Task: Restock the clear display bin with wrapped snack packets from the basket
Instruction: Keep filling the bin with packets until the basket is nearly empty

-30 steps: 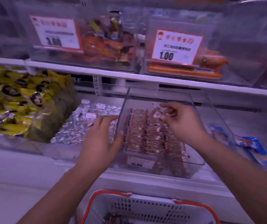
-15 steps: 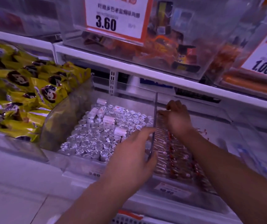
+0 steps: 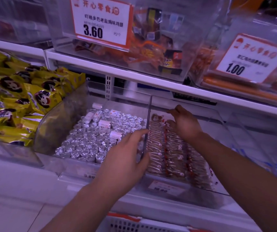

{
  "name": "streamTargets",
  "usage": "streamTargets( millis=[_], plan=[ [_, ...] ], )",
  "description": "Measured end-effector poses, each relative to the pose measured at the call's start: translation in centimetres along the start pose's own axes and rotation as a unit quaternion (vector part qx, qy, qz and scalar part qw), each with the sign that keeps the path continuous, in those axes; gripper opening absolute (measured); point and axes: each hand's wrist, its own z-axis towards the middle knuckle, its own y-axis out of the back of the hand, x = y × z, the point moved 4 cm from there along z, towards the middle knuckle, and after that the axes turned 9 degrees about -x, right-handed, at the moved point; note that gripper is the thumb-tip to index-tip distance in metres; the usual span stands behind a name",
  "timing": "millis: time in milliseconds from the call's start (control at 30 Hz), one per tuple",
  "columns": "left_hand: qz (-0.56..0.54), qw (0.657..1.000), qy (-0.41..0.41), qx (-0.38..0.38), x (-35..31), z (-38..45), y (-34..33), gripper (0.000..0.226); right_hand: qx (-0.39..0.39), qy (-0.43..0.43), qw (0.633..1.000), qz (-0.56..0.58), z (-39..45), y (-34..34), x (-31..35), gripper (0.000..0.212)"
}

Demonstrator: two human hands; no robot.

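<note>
1. Clear display bin (image 3: 221,124) on the lower shelf, right of centre, with wrapped snack packets (image 3: 169,153) in rows inside.
2. Foil-wrapped rolls (image 3: 92,139) in the neighbouring bin, just left, across a shared wall.
3. Bagged snacks (image 3: 17,101) heaped further left.
4. Left hand (image 3: 126,158) at that shared wall, thumb on the packet side.
5. Right hand (image 3: 184,124) inside the bin, over the rear packets.
6. Upper shelf (image 3: 134,77) above, carrying bins with price signs (image 3: 101,22) in front.
7. Basket (image 3: 134,223) below, at the bottom edge.
</note>
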Motion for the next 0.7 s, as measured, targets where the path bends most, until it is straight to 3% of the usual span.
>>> streamTargets(
  millis=[100, 233, 300, 367, 433, 500, 533, 600, 700],
  plan=[
    [0.054, 0.997, -0.042, -0.030, -1.1, -0.5, 0.6, 0.053, -0.043, -0.065, 0.994, 0.077, -1.3, 3.5, 1.0, 0.030],
    [0.099, 0.970, -0.198, -0.099, -3.9, -3.3, 1.3, 0.036, -0.243, -0.077, 0.930, 0.263, -8.6, 12.6, 4.9, 0.015],
    [0.077, 0.958, -0.272, -0.045, -3.9, -6.3, 0.9, 0.025, -0.244, -0.050, 0.917, 0.311, -15.3, 14.4, 8.4, 0.011],
    [0.084, 0.954, -0.279, 0.075, -1.9, -9.8, 0.1, 0.022, -0.112, -0.039, 0.922, 0.369, -22.7, 12.2, 12.0, 0.011],
    [0.150, 0.939, -0.209, 0.229, 2.0, -13.9, -0.8, 0.029, 0.136, -0.045, 0.914, 0.381, -29.7, 7.0, 15.5, 0.021],
    [0.250, 0.886, -0.125, 0.369, 6.5, -17.8, -1.5, 0.041, 0.392, -0.066, 0.846, 0.355, -36.1, 0.9, 17.7, 0.038],
    [0.287, 0.855, -0.092, 0.421, 8.5, -19.5, -1.8, 0.043, 0.468, -0.066, 0.816, 0.333, -38.5, -1.8, 18.4, 0.045],
    [0.302, 0.820, -0.027, 0.486, 10.9, -21.2, -2.2, 0.041, 0.529, -0.081, 0.801, 0.270, -41.0, -6.2, 19.6, 0.063],
    [0.268, 0.834, 0.054, 0.479, 12.7, -20.3, -2.3, 0.037, 0.527, -0.185, 0.803, 0.208, -41.4, -11.2, 21.4, 0.084]
  ],
)
